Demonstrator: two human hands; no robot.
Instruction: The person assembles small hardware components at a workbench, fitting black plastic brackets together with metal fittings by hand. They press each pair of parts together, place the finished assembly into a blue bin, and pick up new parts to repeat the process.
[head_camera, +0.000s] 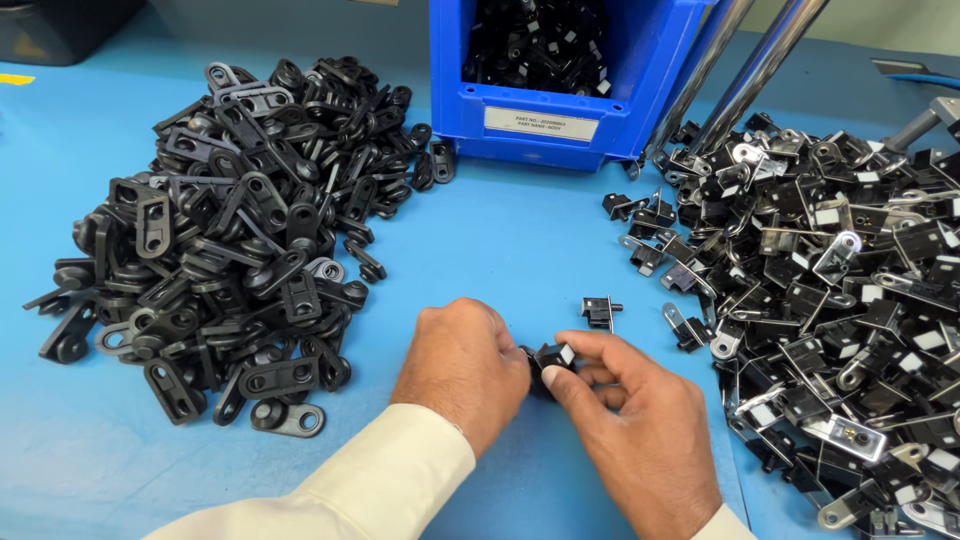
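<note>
Pinched between your left hand (462, 358) and right hand (630, 420), just above the blue table (520, 230), the small black bracket part (552, 358) looks light, rigid and hard-edged, so you hold it best by its flat sides

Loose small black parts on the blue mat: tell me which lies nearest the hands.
The lone small black part just beyond the right hand, apart from both piles; the other loose ones lie farther right, beside the big heap.
</note>
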